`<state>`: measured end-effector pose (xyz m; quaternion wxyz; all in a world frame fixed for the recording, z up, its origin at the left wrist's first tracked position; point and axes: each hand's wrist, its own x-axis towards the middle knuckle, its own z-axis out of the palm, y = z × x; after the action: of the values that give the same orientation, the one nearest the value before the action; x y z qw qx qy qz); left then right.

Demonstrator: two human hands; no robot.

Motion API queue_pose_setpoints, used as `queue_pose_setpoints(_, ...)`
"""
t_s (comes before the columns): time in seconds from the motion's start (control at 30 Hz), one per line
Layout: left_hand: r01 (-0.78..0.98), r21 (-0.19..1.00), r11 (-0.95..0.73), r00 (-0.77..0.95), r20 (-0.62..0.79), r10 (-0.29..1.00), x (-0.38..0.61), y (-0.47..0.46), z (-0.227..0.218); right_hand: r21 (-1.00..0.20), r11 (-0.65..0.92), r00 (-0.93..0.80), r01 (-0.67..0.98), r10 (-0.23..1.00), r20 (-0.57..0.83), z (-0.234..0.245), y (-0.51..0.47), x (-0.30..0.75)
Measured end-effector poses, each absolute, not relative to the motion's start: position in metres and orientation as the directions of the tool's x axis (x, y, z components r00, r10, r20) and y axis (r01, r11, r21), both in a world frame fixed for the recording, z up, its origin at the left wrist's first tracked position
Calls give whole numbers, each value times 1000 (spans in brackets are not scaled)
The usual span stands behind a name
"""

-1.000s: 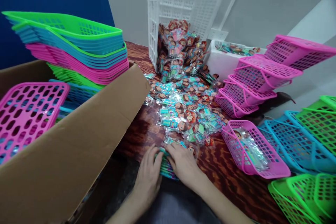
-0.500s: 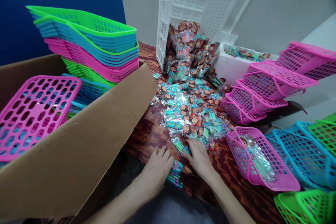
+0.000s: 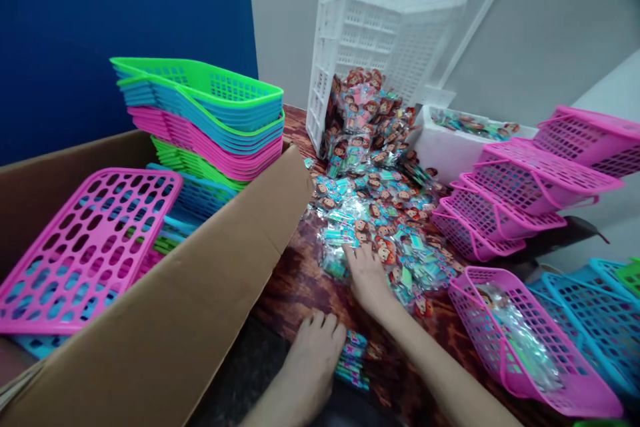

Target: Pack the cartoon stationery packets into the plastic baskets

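Observation:
My left hand lies flat at the near table edge, fingers apart, beside a small stack of packets. My right hand reaches forward with fingers spread onto the near edge of a big pile of small cellophane packets printed with cartoon figures. The pile spills from a tipped white crate. A pink basket with several packets inside lies to the right of my right arm.
A large cardboard box on the left holds pink and blue baskets. Stacked green, blue and pink baskets sit behind it. More pink baskets and blue ones lean at the right. A white tub holds packets.
My right hand left the small stack and reached forward into the pile. My left hand stayed by the stack, fingers spread. The camera view shifted down and left.

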<state>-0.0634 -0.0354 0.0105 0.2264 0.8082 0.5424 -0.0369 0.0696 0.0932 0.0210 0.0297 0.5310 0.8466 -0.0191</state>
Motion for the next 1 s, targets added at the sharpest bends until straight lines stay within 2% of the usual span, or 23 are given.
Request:
queue_pose_setpoints(0.1, 892, 346, -291, 412, -357, 839, -63, -31, 0, -64, 467, -471, 882, 863, -182, 25, 91, 77)
queue_pose_setpoints(0.2, 886, 359, -294, 417, -338, 843, -64, -29, -8, -109, 528, -536, 842, 802, -262, 41, 114, 75)
queue_pose_setpoints(0.43, 877, 386, -286, 415, -311, 855, -67, -33, -14, -16, 489, -466, 872, 819, -335, 48, 197, 33)
queue_pose_setpoints(0.53, 874, 400, -276, 410, -302, 860, -67, -35, -16, 25, 529, -498, 848, 813, -301, 43, 198, 27)
queue_pose_setpoints(0.73, 881, 390, -269, 405, -328, 853, -66, -36, -5, 69, 640, -632, 765, 767, -112, 47, 141, 38)
queue_pose_setpoints(0.87, 864, 407, -297, 425, -274, 863, -77, -39, 7, 14, 683, -683, 731, 730, 20, 27, 82, 62)
queue_pose_setpoints(1.0, 872, 399, -284, 390, -215, 896, -91, -38, 13, -122, 701, -705, 703, 709, 17, 2, 44, 86)
